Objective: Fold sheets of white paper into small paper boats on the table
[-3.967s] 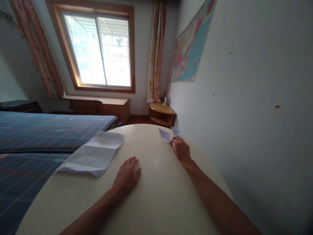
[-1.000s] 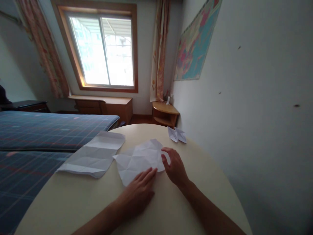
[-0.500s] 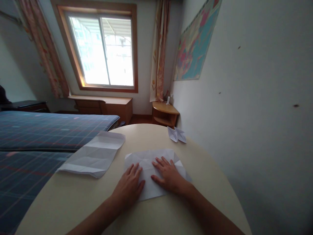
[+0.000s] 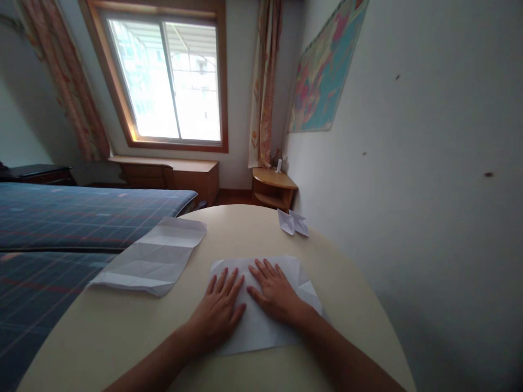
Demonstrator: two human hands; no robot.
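Observation:
A creased white paper sheet (image 4: 304,291) lies on the round cream table (image 4: 122,337) in front of me. My left hand (image 4: 220,310) lies flat on its left half with the fingers stretched out. My right hand (image 4: 275,294) lies flat on the middle of the sheet, fingers spread, beside the left hand. Both palms cover much of the paper. A small folded white paper figure (image 4: 293,222) sits at the table's far right edge, well beyond my right hand.
A larger folded white sheet (image 4: 151,256) lies at the table's left edge, overhanging toward a blue plaid bed (image 4: 73,212). A white wall (image 4: 429,163) with a map runs close along the right. A wooden corner shelf (image 4: 272,188) and window stand behind.
My right hand let go of the small folded figure at the far edge. A creased sheet has been brought to the middle of the table, and both hands now lie flat on it.

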